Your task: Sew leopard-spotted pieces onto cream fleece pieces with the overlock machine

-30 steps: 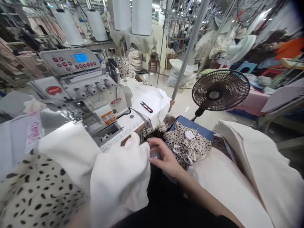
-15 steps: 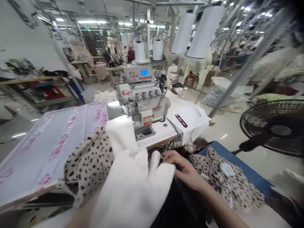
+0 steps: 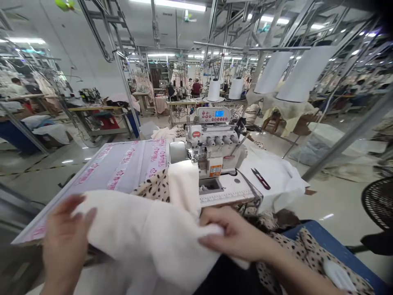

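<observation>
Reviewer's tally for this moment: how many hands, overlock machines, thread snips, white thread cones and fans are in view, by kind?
Hands: 2 (left hand, right hand)
Overlock machine: 1
Thread snips: 1
White thread cones: 4
Electric fan: 1
Total: 9

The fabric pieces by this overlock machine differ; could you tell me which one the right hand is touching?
The cream piece in front of the machine, under the right hand; the white cloth carries snips, the spotted fabric lies right.
</observation>
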`<control>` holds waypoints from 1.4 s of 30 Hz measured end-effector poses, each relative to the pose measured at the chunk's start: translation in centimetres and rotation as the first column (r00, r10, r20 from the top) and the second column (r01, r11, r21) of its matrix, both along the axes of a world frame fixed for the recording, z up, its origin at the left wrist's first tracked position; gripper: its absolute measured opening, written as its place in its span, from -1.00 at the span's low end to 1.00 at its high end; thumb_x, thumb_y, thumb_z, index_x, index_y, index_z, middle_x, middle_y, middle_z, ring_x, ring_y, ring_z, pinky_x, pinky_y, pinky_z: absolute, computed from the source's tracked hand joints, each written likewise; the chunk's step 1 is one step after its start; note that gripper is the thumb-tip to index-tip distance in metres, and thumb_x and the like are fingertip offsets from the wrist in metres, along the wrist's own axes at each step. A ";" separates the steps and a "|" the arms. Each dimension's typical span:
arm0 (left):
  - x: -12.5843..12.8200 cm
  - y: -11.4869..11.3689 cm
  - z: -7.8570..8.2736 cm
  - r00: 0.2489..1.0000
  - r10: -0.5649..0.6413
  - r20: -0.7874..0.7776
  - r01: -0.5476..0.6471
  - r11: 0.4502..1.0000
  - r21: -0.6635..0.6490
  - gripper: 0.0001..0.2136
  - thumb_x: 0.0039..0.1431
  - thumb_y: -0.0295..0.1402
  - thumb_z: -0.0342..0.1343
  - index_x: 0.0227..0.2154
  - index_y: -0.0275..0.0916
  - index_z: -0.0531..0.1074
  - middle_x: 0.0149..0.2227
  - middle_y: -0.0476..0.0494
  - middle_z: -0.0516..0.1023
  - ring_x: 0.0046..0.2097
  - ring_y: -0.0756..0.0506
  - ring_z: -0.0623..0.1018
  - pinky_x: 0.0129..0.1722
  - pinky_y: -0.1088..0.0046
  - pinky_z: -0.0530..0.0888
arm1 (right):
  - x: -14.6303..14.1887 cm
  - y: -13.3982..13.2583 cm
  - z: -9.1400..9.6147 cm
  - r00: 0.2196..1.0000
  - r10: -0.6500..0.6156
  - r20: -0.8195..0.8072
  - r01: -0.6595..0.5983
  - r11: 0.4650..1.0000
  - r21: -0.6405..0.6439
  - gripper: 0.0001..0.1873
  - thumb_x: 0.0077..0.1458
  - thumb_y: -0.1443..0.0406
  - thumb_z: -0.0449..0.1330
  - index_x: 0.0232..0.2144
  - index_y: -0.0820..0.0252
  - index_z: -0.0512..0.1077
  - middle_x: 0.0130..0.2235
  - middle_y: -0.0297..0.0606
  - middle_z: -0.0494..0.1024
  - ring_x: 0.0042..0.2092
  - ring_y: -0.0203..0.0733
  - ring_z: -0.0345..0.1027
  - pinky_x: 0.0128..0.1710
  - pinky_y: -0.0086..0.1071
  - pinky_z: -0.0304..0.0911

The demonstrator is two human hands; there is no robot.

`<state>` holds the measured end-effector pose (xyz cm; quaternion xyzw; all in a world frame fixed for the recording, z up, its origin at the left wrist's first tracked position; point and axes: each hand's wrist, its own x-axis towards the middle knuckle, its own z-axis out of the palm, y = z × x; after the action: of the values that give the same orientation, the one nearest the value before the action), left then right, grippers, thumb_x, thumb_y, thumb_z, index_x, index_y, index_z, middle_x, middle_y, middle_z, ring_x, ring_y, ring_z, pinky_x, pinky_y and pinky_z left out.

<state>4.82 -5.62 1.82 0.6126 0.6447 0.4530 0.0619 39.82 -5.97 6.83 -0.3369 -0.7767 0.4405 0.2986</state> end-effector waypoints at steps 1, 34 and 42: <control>1.4 -0.2 0.5 0.993 -0.115 0.031 0.115 0.993 -0.011 -0.46 0.09 -0.07 -0.06 0.13 0.18 -0.08 0.20 0.03 0.09 0.18 -0.24 0.15 0.08 0.06 0.26 | -1.5 0.0 -0.1 0.995 0.090 0.050 -0.092 0.995 0.025 -0.92 -0.03 0.28 0.18 -0.45 0.18 0.38 -0.49 -0.40 0.33 -0.46 -0.36 0.18 -0.46 -0.52 0.10; 13.1 14.0 9.7 0.676 -0.730 -0.097 0.646 0.652 -0.397 -0.63 0.08 -0.04 -0.06 -0.44 -0.29 0.38 -0.51 0.02 0.38 -0.45 0.01 0.35 -0.48 0.56 0.25 | -4.5 7.6 -6.1 0.869 -0.110 -0.483 -0.101 0.916 -0.389 -0.68 -0.20 0.17 0.31 -0.43 0.23 0.32 -0.47 -0.42 0.37 -0.46 -0.37 0.26 -0.43 -0.50 0.22; 15.5 16.2 6.8 0.660 -0.708 -0.252 0.573 0.691 -0.440 -0.66 0.09 -0.05 -0.09 -0.53 -0.26 0.28 -0.55 0.04 0.31 -0.44 -0.01 0.33 -0.45 0.51 0.21 | -4.1 1.4 -9.8 0.808 -0.235 -0.541 -0.193 0.761 -0.619 -0.55 -0.24 0.02 0.29 -0.38 0.22 0.37 -0.53 -0.38 0.38 -0.61 -0.39 0.16 -0.65 -0.49 0.11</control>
<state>20.30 10.57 8.58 0.8626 0.4457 0.1521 0.1847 35.68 -4.61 -2.93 -0.2742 -0.4394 0.7592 0.3941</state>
